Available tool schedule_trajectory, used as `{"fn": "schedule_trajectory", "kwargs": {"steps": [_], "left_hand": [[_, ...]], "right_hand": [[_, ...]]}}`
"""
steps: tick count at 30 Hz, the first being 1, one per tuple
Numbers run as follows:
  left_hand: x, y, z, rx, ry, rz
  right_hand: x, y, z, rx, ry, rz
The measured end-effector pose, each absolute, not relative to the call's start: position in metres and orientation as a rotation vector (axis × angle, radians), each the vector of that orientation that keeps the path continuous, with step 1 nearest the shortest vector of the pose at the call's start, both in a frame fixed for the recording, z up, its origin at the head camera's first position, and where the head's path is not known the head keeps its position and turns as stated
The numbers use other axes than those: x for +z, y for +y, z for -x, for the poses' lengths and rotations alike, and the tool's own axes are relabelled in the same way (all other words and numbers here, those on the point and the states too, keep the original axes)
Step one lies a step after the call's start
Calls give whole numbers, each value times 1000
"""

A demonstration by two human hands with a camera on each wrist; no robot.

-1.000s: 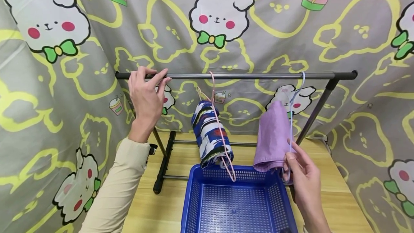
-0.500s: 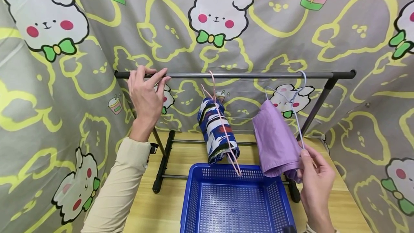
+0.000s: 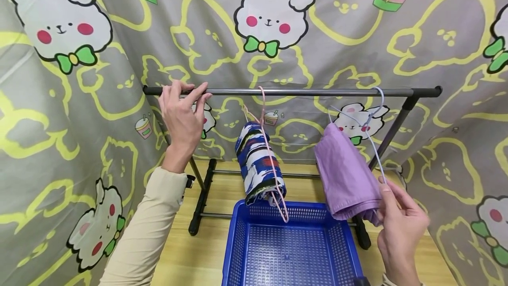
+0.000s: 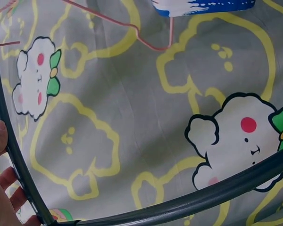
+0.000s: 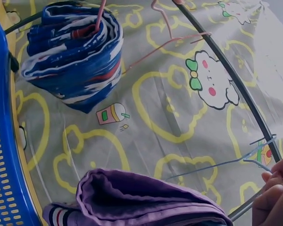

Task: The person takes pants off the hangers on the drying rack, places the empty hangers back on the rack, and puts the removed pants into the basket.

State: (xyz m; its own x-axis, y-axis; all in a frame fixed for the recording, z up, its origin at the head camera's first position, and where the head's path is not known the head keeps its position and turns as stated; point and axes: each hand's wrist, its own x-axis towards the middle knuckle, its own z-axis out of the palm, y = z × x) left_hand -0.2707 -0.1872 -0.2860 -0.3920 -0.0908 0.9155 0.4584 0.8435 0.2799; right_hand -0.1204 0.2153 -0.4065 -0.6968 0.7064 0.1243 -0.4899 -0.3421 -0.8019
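In the head view my left hand holds the dark metal rail near its left end; the left wrist view has the thumb on one side and fingers on the other. My right hand pinches the lower side of a light-blue wire hanger hooked over the rail's right part. Folded purple cloth, perhaps a garment, hangs on that hanger, tilted, its lower edge beside my fingers. Mid-rail, a pink hanger carries a folded blue, white and red patterned cloth, which neither hand touches.
A blue perforated plastic basket stands below the hangers on a wooden table. Black feet support the rack. Grey curtain with rabbit prints encloses the back and both sides.
My right hand has moved right with the blue hanger's lower end, swinging the purple cloth right and tilting it. The patterned cloth swung right, then back left. My left hand stays on the rail.
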Motion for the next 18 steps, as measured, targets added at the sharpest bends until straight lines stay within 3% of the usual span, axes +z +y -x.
{"fn": "schedule_trajectory", "kwargs": {"steps": [18], "left_hand": [[-289, -188, 273, -579, -1894, 290]], "right_hand": [[-378, 230, 109, 2036, -1031, 192]]}}
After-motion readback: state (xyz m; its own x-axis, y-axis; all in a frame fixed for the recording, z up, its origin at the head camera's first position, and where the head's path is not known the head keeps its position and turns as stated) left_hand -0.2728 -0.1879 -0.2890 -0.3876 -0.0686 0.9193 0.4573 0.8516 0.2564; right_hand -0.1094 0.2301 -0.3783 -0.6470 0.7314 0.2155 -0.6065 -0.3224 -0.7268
